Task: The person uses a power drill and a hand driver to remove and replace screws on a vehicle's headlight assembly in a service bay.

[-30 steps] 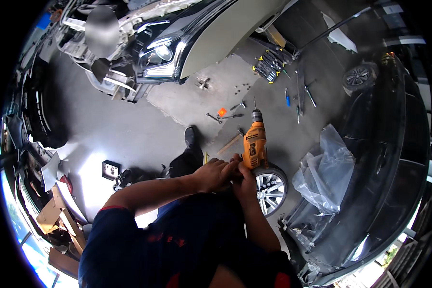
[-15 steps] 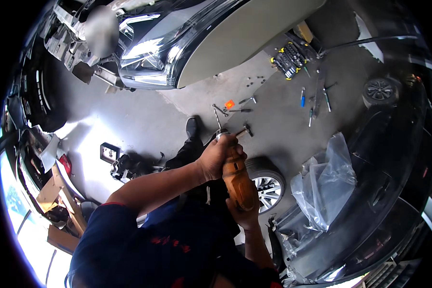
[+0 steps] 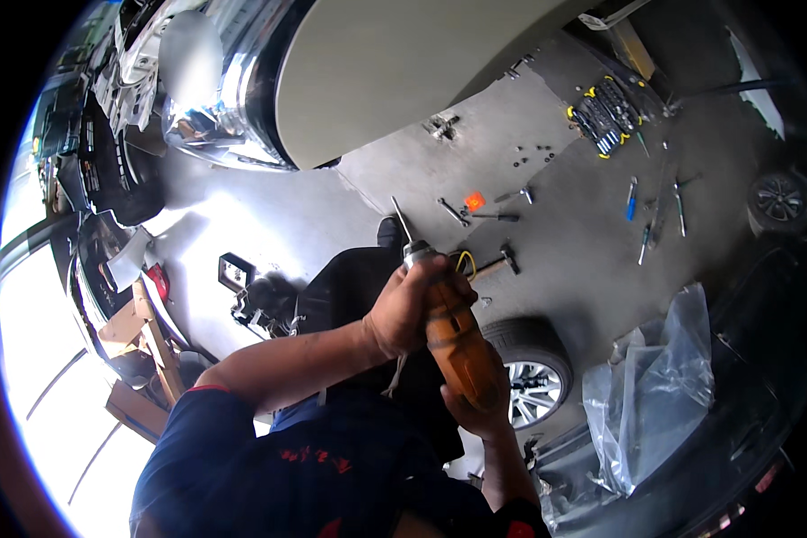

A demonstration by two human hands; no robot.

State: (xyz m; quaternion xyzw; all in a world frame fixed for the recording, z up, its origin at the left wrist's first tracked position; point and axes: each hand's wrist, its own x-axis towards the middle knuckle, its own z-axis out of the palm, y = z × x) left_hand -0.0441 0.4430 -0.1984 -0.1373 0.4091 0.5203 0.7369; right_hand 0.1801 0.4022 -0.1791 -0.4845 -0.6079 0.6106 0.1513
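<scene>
An orange, worn power drill (image 3: 455, 332) is held out in front of my body, its long thin bit (image 3: 400, 221) pointing away and slightly left. My left hand (image 3: 405, 307) wraps round its front end, just behind the metal chuck (image 3: 415, 254). Under the rear of the body, my right hand (image 3: 475, 414) grips it, with most of its fingers hidden by the tool. The bit's tip appears in the air over the floor near my shoe (image 3: 390, 232), touching nothing that I can make out.
Ahead stands a car with a beige-grey body panel (image 3: 403, 72). A wheel (image 3: 533, 386), a hammer (image 3: 502, 263), an orange piece (image 3: 473, 201), several hand tools and a socket set (image 3: 605, 117) lie on the floor. Clear plastic sheeting (image 3: 650, 386) covers part of a dark car at right.
My view has turned, so the car panel sits further left and the floor tools further right and lower. Both hands keep hold of the drill. A yellow loop now shows beside the chuck.
</scene>
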